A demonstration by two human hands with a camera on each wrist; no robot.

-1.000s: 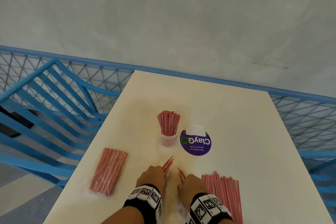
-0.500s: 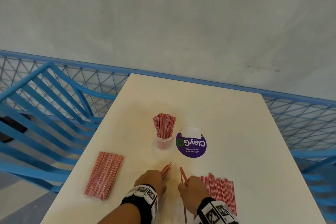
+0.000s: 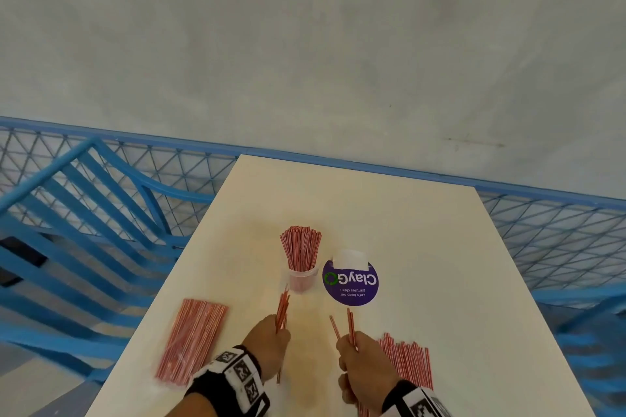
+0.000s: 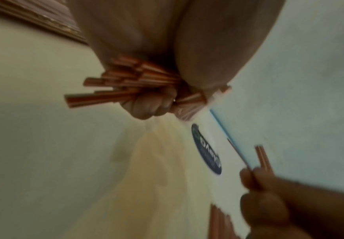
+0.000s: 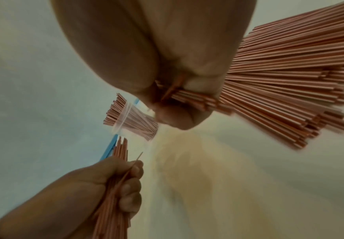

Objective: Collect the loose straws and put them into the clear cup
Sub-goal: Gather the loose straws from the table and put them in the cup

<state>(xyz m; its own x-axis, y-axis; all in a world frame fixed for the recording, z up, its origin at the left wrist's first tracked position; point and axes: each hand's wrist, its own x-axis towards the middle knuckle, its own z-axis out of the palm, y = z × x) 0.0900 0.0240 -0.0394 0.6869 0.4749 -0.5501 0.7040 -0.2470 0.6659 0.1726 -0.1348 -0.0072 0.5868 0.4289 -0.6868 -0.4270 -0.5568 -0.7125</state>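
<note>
A clear cup [image 3: 302,278] packed with upright red-striped straws [image 3: 300,247] stands mid-table. Just in front of it, my left hand [image 3: 271,340] grips a small bunch of straws [image 3: 282,310], whose tips point toward the cup. My right hand [image 3: 360,360] grips a few straws [image 3: 350,325] upright, to the right of the left hand. In the left wrist view the fingers [image 4: 150,106] curl round the bundle [image 4: 126,82]. The right wrist view shows straws [image 5: 191,98] pinched in the fingers, with the cup [image 5: 134,119] beyond.
A loose pile of straws [image 3: 408,360] lies right of my right hand. A wrapped pack of straws [image 3: 191,340] lies at the left table edge. A purple round sticker [image 3: 350,281] sits right of the cup. Blue mesh fencing [image 3: 555,223] and a blue chair [image 3: 84,230] flank the table [image 3: 389,213].
Both hands have lifted off the table with their straws, which now stand more upright. The left bunch has come nearer the cup.
</note>
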